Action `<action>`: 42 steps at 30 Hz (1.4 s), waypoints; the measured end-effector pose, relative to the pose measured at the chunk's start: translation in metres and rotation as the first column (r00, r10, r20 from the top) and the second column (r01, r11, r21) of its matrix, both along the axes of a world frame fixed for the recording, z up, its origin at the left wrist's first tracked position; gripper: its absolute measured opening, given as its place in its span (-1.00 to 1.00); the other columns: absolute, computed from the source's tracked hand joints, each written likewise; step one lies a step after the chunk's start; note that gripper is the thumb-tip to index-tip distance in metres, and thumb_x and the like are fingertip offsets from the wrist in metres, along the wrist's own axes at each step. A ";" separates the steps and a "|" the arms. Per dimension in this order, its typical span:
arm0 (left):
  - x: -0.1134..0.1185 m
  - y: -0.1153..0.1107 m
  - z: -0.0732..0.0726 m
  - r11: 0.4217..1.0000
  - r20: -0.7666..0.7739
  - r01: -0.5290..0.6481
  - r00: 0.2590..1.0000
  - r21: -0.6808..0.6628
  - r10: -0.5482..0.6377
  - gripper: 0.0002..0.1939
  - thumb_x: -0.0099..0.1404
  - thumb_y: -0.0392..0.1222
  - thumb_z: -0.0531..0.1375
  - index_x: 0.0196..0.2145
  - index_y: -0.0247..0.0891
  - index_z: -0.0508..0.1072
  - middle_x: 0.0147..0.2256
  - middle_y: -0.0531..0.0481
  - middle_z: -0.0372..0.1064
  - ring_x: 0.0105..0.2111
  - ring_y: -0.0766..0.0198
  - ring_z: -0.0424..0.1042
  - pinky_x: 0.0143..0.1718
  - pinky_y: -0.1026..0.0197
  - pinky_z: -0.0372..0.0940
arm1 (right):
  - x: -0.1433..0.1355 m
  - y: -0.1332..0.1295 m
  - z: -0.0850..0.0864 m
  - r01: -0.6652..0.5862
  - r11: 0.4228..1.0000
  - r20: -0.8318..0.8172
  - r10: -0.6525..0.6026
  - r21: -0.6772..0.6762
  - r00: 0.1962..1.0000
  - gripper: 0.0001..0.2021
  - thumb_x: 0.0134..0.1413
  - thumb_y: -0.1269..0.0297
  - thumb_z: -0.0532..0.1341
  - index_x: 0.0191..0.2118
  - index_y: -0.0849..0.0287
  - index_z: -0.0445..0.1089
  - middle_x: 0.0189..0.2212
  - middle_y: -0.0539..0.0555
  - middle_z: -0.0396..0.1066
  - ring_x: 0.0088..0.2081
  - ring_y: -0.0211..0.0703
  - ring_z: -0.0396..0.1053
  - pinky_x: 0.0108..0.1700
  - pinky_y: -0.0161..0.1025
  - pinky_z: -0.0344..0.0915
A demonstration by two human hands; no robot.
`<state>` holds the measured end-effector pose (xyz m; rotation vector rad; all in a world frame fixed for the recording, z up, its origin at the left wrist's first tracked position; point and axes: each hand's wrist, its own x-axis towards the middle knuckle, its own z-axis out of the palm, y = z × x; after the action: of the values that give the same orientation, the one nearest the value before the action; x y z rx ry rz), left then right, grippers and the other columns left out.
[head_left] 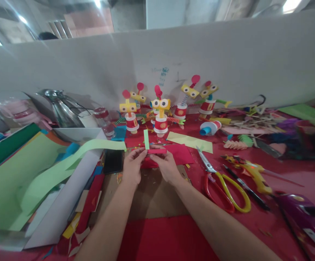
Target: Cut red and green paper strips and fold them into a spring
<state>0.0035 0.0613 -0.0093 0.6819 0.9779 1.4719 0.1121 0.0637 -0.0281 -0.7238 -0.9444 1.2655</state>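
My left hand (133, 163) pinches the corner where a light green paper strip (146, 138) stands upright against a red paper strip (158, 151). With its fingers closed, my right hand (168, 165) grips the other end of the red strip, which lies level between the two hands. Both hands are above a brown cardboard sheet (149, 203). Behind them lies red paper (180, 154), and a pale yellow-green paper strip (191, 142) is farther back to the right. My fingers partly hide the join of the two strips.
Several paper-cup figures (161, 125) stand at the back. Scissors (208, 163), a black pen (247, 186) and a yellow glue gun (256, 174) lie right. At left are a phone (113, 161), a white box (65, 185) of coloured paper and a steel jug (62, 108).
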 end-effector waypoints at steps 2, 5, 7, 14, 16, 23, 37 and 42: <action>0.002 0.000 0.001 1.000 0.025 -0.025 0.999 0.004 0.024 -0.68 -0.16 -0.26 0.40 -0.37 -0.31 0.52 -0.43 0.04 0.47 -0.47 0.44 0.39 -0.34 0.34 0.24 | -0.001 -0.001 0.001 0.016 1.000 0.008 -0.016 0.018 1.000 -0.76 -0.22 0.30 0.37 -0.30 0.07 0.47 -0.32 -0.01 0.48 -0.26 -0.17 0.42 -0.10 -0.16 0.32; 0.005 -0.002 0.002 1.000 0.047 -0.018 0.999 -0.022 0.019 -0.69 -0.17 -0.25 0.41 -0.38 -0.32 0.53 -0.43 0.02 0.48 -0.47 0.43 0.39 -0.34 0.33 0.25 | -0.003 -0.002 0.004 0.060 0.998 0.043 -0.060 0.000 0.997 -0.82 -0.17 0.26 0.35 -0.34 0.12 0.48 -0.40 0.02 0.49 -0.29 -0.14 0.43 -0.09 -0.11 0.34; 0.006 -0.003 0.001 0.999 0.058 -0.008 0.998 -0.045 0.011 -0.71 -0.17 -0.25 0.40 -0.40 -0.32 0.53 -0.46 0.02 0.48 -0.49 0.44 0.38 -0.37 0.34 0.24 | -0.003 -0.002 0.004 0.075 0.997 0.053 -0.074 -0.020 0.996 -0.83 -0.13 0.22 0.33 -0.36 0.16 0.49 -0.45 0.03 0.49 -0.33 -0.12 0.44 -0.11 -0.08 0.36; 0.000 -0.002 0.001 0.992 0.081 0.078 0.994 -0.100 -0.070 -0.76 -0.17 -0.27 0.40 -0.45 -0.28 0.51 -0.45 0.03 0.48 -0.45 0.40 0.42 -0.39 0.36 0.23 | 0.001 0.002 -0.002 0.072 0.994 0.059 -0.067 -0.077 0.996 -0.80 -0.21 0.22 0.36 -0.39 0.17 0.48 -0.46 0.03 0.50 -0.37 -0.14 0.41 -0.16 -0.12 0.35; -0.003 -0.002 0.002 0.987 0.022 0.093 0.996 -0.132 -0.091 -0.75 -0.16 -0.25 0.40 -0.43 -0.29 0.53 -0.44 -0.01 0.49 -0.42 0.35 0.44 -0.42 0.36 0.22 | 0.003 0.003 -0.003 0.047 0.995 0.101 -0.039 -0.085 0.994 -0.78 -0.21 0.20 0.36 -0.37 0.17 0.49 -0.44 0.04 0.51 -0.38 -0.13 0.41 -0.17 -0.12 0.35; -0.004 -0.001 0.003 0.973 0.102 0.144 0.987 -0.182 -0.126 -0.79 -0.13 -0.29 0.39 -0.45 -0.35 0.53 -0.51 -0.03 0.48 -0.50 0.37 0.41 -0.55 0.38 0.17 | 0.004 0.002 -0.001 0.025 0.997 0.041 -0.022 -0.077 0.999 -0.83 -0.09 0.17 0.29 -0.51 0.17 0.44 -0.58 -0.03 0.41 -0.49 -0.26 0.32 -0.36 -0.29 0.26; -0.001 -0.001 -0.003 0.954 0.317 0.178 0.944 -0.241 -0.096 -0.91 0.02 -0.31 0.31 -0.49 -0.31 0.45 -0.58 0.06 0.37 -0.58 0.44 0.30 -0.49 0.37 0.24 | 0.003 -0.006 0.002 0.217 0.897 0.538 -0.409 0.384 0.737 -0.79 -0.11 0.35 0.29 -0.25 0.06 0.43 -0.23 0.07 0.41 -0.12 -0.03 0.30 -0.05 -0.09 0.24; 0.001 -0.004 0.000 0.958 0.339 0.205 0.932 -0.200 -0.128 -0.84 -0.04 -0.31 0.35 -0.52 -0.31 0.41 -0.60 0.08 0.33 -0.58 0.45 0.30 -0.51 0.38 0.24 | 0.006 -0.007 0.000 0.196 0.863 0.585 -0.467 0.466 0.663 -0.85 -0.03 0.36 0.26 -0.28 0.03 0.48 -0.29 0.07 0.44 -0.16 -0.03 0.30 -0.09 -0.08 0.26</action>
<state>0.0042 0.0574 -0.0097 0.3296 0.7982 1.2453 0.1186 0.0569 -0.0278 -1.0386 -1.5168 0.4279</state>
